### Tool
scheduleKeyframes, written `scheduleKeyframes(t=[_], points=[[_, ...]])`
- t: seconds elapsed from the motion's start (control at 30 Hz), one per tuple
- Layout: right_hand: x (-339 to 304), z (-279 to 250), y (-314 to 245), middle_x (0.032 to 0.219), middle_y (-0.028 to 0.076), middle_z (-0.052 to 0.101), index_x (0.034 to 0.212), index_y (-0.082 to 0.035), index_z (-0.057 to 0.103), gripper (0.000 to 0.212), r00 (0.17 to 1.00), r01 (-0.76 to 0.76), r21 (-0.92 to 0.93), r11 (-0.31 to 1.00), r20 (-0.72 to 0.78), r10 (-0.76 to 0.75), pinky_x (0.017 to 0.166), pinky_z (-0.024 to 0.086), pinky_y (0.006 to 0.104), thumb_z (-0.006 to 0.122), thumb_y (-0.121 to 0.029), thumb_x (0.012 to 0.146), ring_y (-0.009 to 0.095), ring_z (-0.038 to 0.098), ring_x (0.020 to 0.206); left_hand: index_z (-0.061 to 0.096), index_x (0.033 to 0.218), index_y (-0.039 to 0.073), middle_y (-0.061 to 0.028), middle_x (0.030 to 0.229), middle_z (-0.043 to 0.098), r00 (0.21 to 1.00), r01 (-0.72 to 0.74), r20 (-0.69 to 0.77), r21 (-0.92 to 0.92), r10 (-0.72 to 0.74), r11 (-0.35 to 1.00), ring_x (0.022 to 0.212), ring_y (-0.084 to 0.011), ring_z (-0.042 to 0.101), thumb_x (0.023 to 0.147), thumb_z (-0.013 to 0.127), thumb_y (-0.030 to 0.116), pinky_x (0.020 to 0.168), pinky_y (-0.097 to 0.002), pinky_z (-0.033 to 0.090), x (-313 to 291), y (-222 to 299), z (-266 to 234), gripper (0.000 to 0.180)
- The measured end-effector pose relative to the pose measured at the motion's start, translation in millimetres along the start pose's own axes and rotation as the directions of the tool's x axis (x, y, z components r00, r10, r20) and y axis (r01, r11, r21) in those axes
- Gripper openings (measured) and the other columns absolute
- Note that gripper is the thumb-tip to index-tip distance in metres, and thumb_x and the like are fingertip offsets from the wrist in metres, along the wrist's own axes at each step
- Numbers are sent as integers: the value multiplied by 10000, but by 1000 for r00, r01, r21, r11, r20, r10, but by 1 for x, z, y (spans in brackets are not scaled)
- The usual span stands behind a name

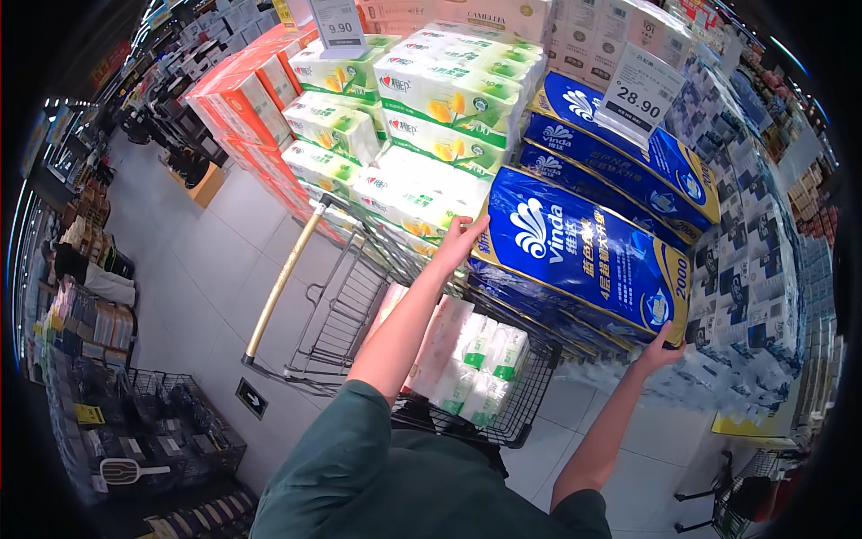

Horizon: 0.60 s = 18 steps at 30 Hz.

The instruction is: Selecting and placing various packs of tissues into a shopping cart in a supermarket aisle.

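Observation:
A long blue tissue-paper pack (575,256) with gold ends lies across a stack of similar blue packs. My left hand (465,241) grips its left end, fingers bent against the wrapper. At its right end, near the lower corner, my right hand (660,354) has hold with the thumb on top. Fingers under the pack are hidden. Below my arms stands a black wire shopping cart (530,409), holding white-and-green paper packs (489,350) and pink packs (440,337).
White-and-green tissue packs (449,85) are piled behind, beside orange packs (247,90). Price signs (636,94) stand on the stacks. Wrapped paper packs (745,278) rise at right. The cart's handle (283,278) points left. A dark wire bin (171,422) sits at lower left.

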State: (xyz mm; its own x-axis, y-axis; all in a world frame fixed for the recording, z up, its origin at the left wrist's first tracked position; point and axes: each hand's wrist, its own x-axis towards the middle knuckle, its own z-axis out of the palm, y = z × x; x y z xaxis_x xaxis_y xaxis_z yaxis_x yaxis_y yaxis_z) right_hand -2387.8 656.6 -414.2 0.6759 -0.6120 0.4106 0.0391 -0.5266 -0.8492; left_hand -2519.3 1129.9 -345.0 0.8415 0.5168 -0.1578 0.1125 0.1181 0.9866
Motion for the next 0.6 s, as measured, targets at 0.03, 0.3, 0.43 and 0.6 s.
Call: scheduleKeyframes(t=[0.03, 0.3, 0.43, 0.6], points=[[-6, 3, -7, 1330, 235, 506, 1415, 21, 417, 774, 989, -150, 279, 948, 41, 144, 970, 524, 435, 760, -440, 896, 337, 570, 1183, 416, 1360, -57, -201, 1217, 606, 997, 71, -18, 36, -70, 997, 1137, -271, 597, 834, 731, 631, 997, -361, 461, 5, 4, 0, 922], [-28, -2, -67, 1407, 126, 559, 1469, -134, 363, 764, 648, -751, 605, 265, 595, 476, 896, 591, 529, 753, -455, 895, 308, 649, 1145, 441, 1455, -20, -138, 1349, 619, 940, 188, 301, -63, -161, 980, 1212, -218, 610, 928, 684, 480, 1053, -348, 456, 24, 15, 7, 766], [-15, 0, -45, 1393, 116, 570, 1473, -193, 342, 781, 563, -824, 495, 276, 659, 499, 888, 567, 587, 772, -435, 868, 309, 645, 1159, 495, 1435, 38, -102, 1276, 664, 939, 209, 306, -141, -158, 968, 1141, -180, 643, 918, 728, 345, 989, -317, 496, 4, 22, 6, 645], [-18, -3, -57, 1373, 122, 597, 1428, -138, 483, 677, 545, -838, 458, 295, 682, 488, 944, 508, 628, 659, -521, 897, 327, 627, 1180, 487, 1458, 4, -103, 1291, 655, 976, 117, 200, -165, -83, 979, 1152, -170, 625, 904, 761, 311, 1002, -303, 474, -23, 12, 2, 690]])
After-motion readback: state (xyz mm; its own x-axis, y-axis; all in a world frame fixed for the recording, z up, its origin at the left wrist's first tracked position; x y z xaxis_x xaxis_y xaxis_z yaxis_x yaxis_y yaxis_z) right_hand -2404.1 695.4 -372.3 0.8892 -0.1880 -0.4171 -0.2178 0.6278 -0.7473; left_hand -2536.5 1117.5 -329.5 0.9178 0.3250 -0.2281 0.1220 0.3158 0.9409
